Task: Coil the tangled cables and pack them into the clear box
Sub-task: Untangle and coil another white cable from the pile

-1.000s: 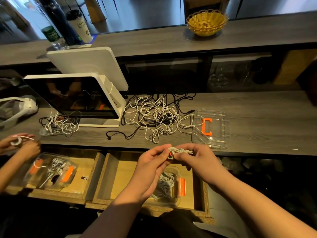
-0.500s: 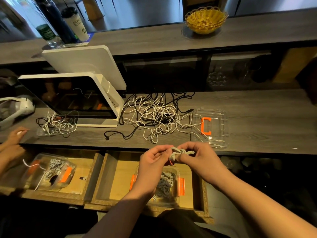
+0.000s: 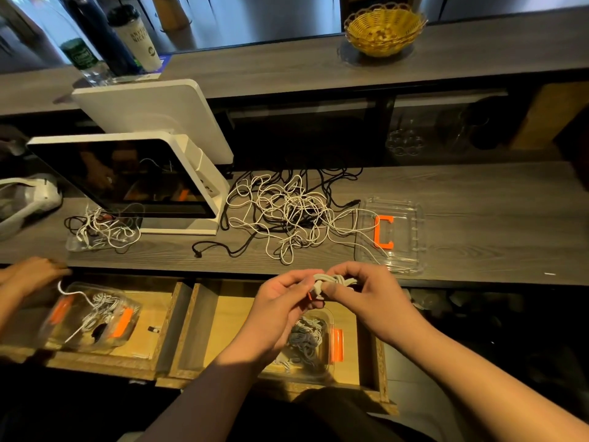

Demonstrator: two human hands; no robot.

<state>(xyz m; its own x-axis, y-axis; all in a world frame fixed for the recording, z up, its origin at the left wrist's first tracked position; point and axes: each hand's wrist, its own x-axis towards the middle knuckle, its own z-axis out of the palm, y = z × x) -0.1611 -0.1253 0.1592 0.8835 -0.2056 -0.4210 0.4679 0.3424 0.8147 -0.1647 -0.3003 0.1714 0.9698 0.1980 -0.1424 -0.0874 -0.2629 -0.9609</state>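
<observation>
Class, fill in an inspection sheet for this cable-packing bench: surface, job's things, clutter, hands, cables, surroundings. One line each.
Surface: grey wood-grain counter, with two open wooden drawers below it.
Job's things: small coiled grey cable bundle; clear plastic box with orange clips in the right drawer, already holding coils; clear lid with orange handle on the counter.
Clutter: white point-of-sale terminal; second clear box in the left drawer.
Hands: left hand and right hand both pinch the bundle above the right drawer.
Cables: tangled white and black pile; smaller tangle left.
Surroundings: yellow wicker basket, bottles on the upper shelf; another person's hand.
</observation>
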